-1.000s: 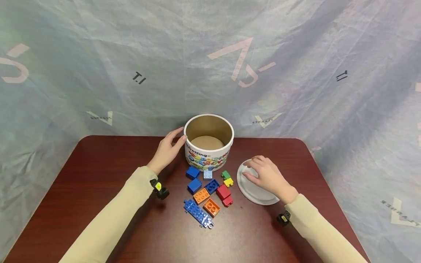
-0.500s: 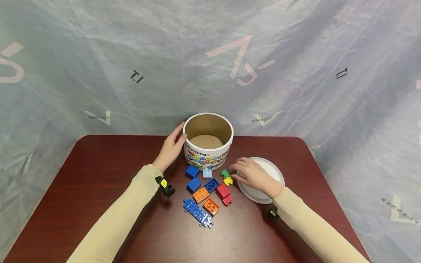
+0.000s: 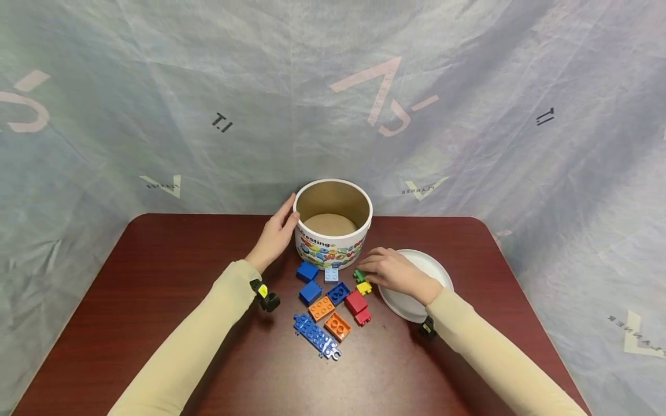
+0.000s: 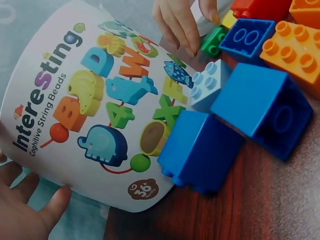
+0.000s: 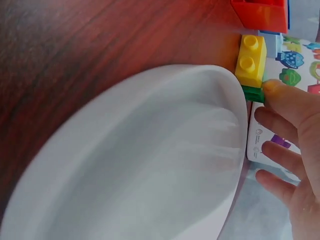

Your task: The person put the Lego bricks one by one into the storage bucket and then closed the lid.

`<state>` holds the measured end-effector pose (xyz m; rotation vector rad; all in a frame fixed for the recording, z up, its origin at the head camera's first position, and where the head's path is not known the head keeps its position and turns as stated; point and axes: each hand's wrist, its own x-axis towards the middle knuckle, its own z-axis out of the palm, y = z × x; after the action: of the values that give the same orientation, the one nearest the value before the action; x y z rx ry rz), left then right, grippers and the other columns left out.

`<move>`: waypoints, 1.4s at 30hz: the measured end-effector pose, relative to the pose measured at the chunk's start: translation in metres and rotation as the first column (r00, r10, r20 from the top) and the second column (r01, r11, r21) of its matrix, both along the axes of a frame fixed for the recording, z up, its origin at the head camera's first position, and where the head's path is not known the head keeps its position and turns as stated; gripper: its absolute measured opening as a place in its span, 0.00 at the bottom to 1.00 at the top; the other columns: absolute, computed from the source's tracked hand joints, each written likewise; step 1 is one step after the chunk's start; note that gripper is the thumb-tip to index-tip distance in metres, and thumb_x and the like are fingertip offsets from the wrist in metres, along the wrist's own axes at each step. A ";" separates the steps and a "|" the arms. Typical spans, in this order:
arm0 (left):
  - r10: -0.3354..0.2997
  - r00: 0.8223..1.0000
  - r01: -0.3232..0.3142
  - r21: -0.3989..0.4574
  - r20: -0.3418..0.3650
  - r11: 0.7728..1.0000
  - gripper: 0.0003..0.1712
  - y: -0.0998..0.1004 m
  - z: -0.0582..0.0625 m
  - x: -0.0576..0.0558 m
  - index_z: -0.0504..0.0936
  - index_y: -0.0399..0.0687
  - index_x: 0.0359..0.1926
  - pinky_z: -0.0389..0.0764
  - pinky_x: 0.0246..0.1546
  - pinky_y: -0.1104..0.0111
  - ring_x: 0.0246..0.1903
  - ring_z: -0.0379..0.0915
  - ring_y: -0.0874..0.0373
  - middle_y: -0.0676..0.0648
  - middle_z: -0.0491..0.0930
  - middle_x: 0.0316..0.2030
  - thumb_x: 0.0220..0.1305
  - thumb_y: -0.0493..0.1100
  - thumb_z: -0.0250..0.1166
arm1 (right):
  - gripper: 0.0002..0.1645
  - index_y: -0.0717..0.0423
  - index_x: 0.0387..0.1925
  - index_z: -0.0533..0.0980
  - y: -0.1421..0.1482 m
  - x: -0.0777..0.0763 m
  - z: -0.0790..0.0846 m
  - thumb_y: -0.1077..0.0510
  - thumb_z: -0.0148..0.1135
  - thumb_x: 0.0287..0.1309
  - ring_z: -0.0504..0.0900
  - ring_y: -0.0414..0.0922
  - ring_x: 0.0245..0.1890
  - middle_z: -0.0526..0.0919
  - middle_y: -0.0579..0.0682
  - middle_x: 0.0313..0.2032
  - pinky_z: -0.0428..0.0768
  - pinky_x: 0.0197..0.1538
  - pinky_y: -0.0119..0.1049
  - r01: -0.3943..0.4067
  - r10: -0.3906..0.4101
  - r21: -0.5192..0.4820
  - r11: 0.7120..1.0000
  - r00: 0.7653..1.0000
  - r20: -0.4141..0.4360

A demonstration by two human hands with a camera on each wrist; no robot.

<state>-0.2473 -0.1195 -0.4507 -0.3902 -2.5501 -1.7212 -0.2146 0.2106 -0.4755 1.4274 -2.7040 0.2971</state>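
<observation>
My left hand [image 3: 273, 237] rests against the left side of a white bucket [image 3: 333, 248] printed with colourful beads, its thumb and fingers spread along the wall. In the left wrist view, the fingers of that hand [image 4: 30, 205] lie beside the bucket's printed side. Over the near left rim of a white round lid [image 3: 434, 271] reaches my right hand [image 3: 392, 271]. Its fingertips are at a small green brick [image 3: 359, 275], which sits by a yellow brick [image 3: 364, 288]. In the right wrist view, the thumb is at the green brick [image 5: 253, 93], with the other fingers spread.
Around the bucket's front lie two blue bricks [image 3: 310, 293], a light blue brick [image 3: 331, 275], a dark blue brick [image 3: 338, 293], red bricks [image 3: 356, 302], two orange bricks [image 3: 321, 308] and a long blue piece [image 3: 316, 337]. Behind the table [image 3: 182, 260] hangs a grey cloth [image 3: 234, 162].
My right hand has moved left from above the lid to the green brick. The left hand has slid slightly along the bucket's side. The bricks look unmoved.
</observation>
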 end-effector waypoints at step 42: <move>-0.024 1.000 0.024 0.015 0.000 1.000 0.37 0.002 -0.005 0.004 0.46 0.57 0.85 0.51 0.79 0.49 0.82 0.40 0.51 0.50 0.45 0.83 0.84 0.50 0.49 | 0.14 0.51 0.49 0.84 0.024 0.011 0.046 0.55 0.74 0.63 0.85 0.53 0.49 0.87 0.45 0.45 0.85 0.54 0.53 0.279 -0.217 -0.146 0.949 0.915 0.339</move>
<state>-0.2437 -0.1170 -0.4553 -0.4211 -2.5417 -1.7470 -0.2032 0.2347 -0.4297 1.0434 -2.9631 0.8099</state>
